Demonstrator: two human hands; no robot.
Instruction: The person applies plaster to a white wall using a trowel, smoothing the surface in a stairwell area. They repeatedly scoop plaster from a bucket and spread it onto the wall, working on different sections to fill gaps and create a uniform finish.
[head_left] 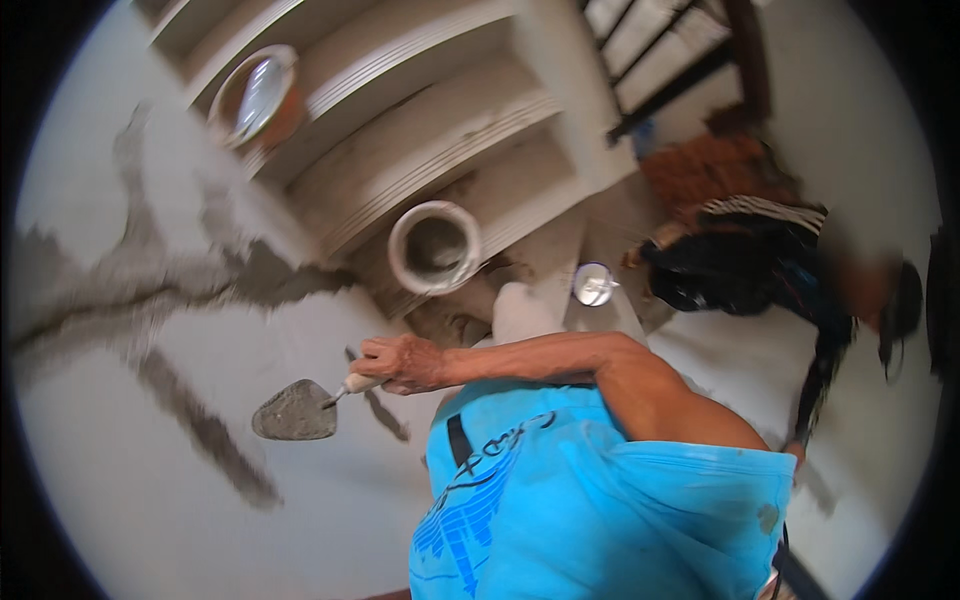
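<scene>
We are most likely partway through patching a wall [120, 470] with mortar, and the step in hand looks to be carrying or laying on a load. Our right hand [402, 364] has its fingers wrapped around the pale handle of a trowel [296, 410], a firm closed hold. The trowel is left of our body, blade pointing left in front of the wall; we cannot tell whether it touches the surface. Its blade is grey all over, and we cannot say how thick a load it bears. Our left hand does not show, so we cannot tell how its grip stands.

On the wall, a long grey band [130, 305] with a dark line along it runs toward the stairs [420, 120], and a separate grey streak [208, 430] slants down just left of the blade. We judge that the next move calls for turning the blade flat to the wall and pressing evenly along the rough line; if the load is thin, it calls for a fresh scoop.

The near bucket [396, 252], with something grey inside, stands farther off from us, at the foot of the stairs. A second bucket [288, 115] sits far left on the steps. Right of the near bucket is a small round container [590, 290]; farther right, a co-worker [740, 265] in dark clothes bends low.
</scene>
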